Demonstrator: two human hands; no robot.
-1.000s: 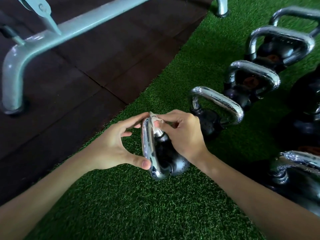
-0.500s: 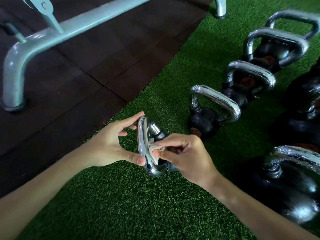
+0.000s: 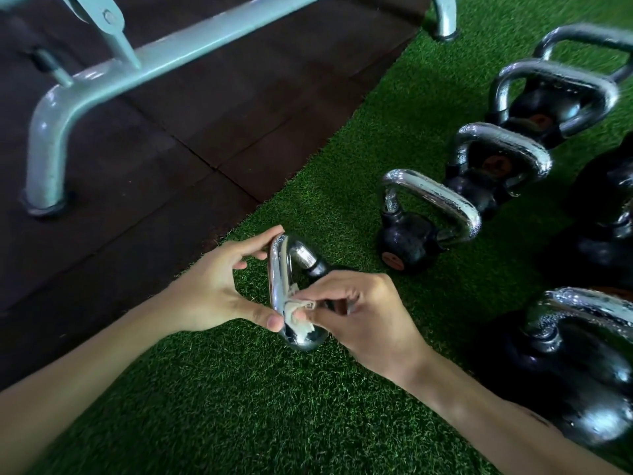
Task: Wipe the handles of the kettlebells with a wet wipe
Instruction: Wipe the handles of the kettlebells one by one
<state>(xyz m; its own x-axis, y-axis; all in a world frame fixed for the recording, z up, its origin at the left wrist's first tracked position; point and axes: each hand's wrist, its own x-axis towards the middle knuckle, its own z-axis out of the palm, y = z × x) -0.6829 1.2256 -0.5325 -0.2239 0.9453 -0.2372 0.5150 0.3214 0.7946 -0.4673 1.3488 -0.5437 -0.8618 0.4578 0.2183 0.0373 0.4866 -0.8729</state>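
Note:
A small black kettlebell lies tipped on the green turf, its chrome handle turned toward me. My left hand pinches that handle between forefinger at the top and thumb near the bottom. My right hand presses a crumpled white wet wipe against the handle's lower part, fingers closed on the wipe. The kettlebell's ball is mostly hidden behind my right hand.
A row of upright kettlebells with chrome handles runs toward the far right. A bigger black kettlebell stands close at the right. A grey metal frame rests on dark rubber tiles left of the turf.
My right hand has slid the wipe from the top of the handle down to its lower part. The left hand has kept its pinch on the handle.

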